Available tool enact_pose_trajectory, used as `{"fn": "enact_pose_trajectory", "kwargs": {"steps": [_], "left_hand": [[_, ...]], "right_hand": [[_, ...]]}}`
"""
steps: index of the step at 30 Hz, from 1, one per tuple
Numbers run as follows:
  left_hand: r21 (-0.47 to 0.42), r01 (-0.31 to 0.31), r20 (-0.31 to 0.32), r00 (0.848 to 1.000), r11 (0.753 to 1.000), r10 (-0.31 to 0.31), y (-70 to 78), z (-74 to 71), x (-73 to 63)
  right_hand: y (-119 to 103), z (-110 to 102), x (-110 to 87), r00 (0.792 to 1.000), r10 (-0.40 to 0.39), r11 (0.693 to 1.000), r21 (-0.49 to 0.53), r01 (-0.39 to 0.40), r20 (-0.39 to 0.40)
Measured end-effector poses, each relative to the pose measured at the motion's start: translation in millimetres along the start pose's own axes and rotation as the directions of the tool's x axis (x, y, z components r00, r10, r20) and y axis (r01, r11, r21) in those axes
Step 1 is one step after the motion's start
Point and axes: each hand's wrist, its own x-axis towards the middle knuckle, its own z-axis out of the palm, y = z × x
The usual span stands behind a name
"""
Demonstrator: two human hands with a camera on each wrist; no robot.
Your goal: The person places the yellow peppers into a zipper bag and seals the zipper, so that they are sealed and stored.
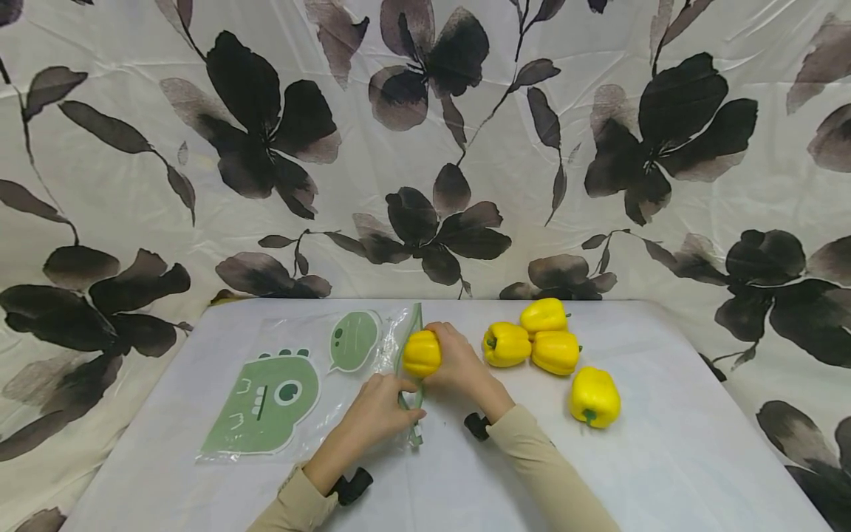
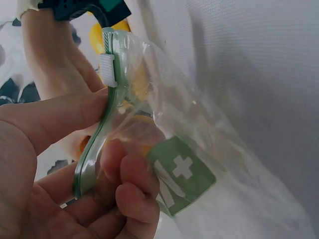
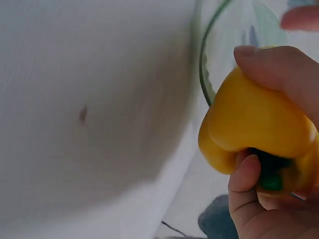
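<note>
A clear slider bag [image 1: 279,403] with a green cartoon creature print lies on the table, its green-edged mouth toward the right. My left hand [image 1: 375,410] holds that mouth, its thumb on one lip and its fingers curled at the other side, as the left wrist view shows. The white slider [image 2: 107,69] sits near one end of the zip. In my right hand [image 1: 459,362] is a yellow bell pepper [image 1: 422,355], held right at the bag's mouth. The right wrist view shows its green stem [image 3: 271,174] facing the fingers, with the thumb across its side.
Three yellow bell peppers [image 1: 555,352] are grouped to the right of my right hand. Another yellow pepper [image 1: 595,397] stands apart, nearer the front right. All rest on a white-covered table [image 1: 671,458]. Behind it hangs a floral cloth [image 1: 558,177].
</note>
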Motion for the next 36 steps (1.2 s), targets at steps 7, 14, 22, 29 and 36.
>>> {"fn": "enact_pose_trajectory", "kwargs": {"steps": [7, 14, 22, 29, 36], "left_hand": [[-0.003, -0.014, -0.013, 1.000, 1.000, 0.014, 1.6, -0.6, -0.5], [-0.015, -0.020, -0.008, 1.000, 1.000, 0.020, 1.5, -1.1, -0.1], [-0.004, -0.053, 0.013, 0.999, 0.999, 0.053, 0.2, 1.4, -0.2], [0.006, -0.055, 0.014, 0.998, 0.998, 0.055, 0.9, 1.2, -0.2], [-0.003, -0.062, 0.013, 0.998, 0.998, 0.062, 1.1, -0.1, 0.2]], "right_hand": [[2, 12, 5.0, 0.999, -0.029, 0.997, 0.076, 0.025, 0.042], [19, 16, 6.9, 0.983, 0.019, 0.971, 0.233, -0.062, 0.184], [24, 23, 10.3, 0.983, 0.068, 0.957, 0.267, -0.113, 0.171], [22, 26, 17.5, 0.976, 0.140, 0.964, 0.203, -0.172, 0.164], [27, 23, 14.7, 0.967, 0.168, 0.960, 0.193, -0.205, 0.190]]}}
